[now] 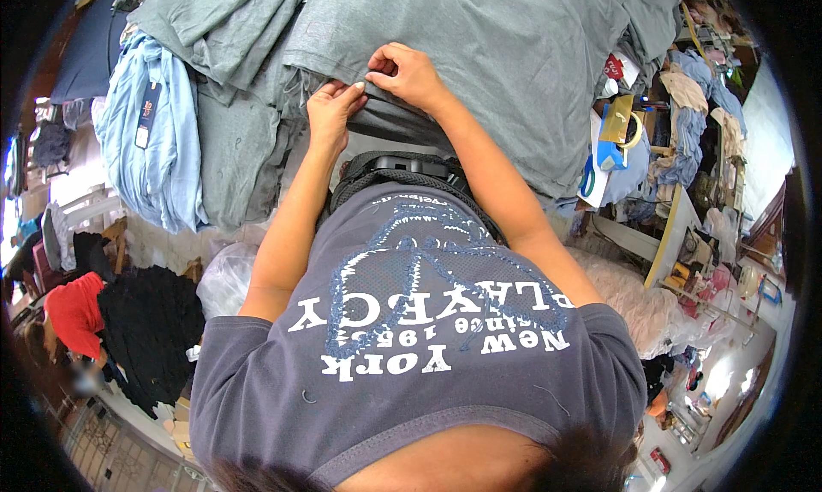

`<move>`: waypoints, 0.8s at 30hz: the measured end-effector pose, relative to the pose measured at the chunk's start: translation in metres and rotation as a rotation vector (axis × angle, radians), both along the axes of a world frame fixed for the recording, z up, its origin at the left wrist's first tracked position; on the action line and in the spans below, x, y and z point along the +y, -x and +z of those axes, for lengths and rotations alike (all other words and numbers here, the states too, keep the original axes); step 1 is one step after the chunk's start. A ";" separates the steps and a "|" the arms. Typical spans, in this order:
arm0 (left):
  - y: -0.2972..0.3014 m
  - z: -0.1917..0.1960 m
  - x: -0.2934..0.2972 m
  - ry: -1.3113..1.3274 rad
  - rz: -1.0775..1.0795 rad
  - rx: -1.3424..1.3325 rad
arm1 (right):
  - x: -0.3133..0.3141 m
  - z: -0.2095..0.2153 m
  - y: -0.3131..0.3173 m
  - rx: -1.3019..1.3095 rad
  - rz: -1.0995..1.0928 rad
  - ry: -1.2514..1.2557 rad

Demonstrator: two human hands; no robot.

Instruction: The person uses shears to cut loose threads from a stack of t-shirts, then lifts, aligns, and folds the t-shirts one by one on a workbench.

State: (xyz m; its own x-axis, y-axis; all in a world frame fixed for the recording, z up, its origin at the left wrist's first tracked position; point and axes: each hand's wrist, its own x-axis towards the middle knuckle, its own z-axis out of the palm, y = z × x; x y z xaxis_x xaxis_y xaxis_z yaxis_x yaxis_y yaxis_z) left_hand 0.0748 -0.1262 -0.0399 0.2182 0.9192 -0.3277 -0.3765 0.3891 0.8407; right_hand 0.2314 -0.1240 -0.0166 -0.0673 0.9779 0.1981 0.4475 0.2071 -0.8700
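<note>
A grey-green knit garment (462,55) lies spread over a wide pile in front of me, with its lower edge toward my body. My left hand (334,113) is at that edge, thumb and fingertips pressed together. Just right of it and a little higher, my right hand (409,77) is curled, its thumb tip against the forefinger. Both hands are close together over the hem. Whatever lies between the fingertips, perhaps the fabric edge or a thread, is too small to make out.
Light blue garments (145,141) with a dark tag hang at the left of the pile. At the right edge lie a roll of tape (632,131) and blue-handled scissors (587,180). A person in red (75,314) is at the far left, near a black cloth (145,338).
</note>
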 end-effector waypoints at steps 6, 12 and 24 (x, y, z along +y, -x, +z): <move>0.001 -0.002 0.002 -0.012 -0.006 -0.019 | 0.001 0.001 0.001 0.002 -0.016 0.017; 0.001 0.000 0.002 -0.019 -0.020 -0.003 | 0.001 0.002 0.001 0.000 -0.028 0.026; 0.003 -0.001 0.002 -0.016 -0.041 0.010 | 0.003 0.000 0.003 -0.086 -0.036 -0.025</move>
State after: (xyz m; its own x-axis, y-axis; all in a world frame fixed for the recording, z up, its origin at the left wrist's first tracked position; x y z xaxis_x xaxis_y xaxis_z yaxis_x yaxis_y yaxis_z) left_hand 0.0721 -0.1238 -0.0413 0.2523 0.9147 -0.3157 -0.3521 0.3907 0.8505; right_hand 0.2287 -0.1210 -0.0166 -0.0499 0.9748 0.2175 0.5283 0.2106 -0.8225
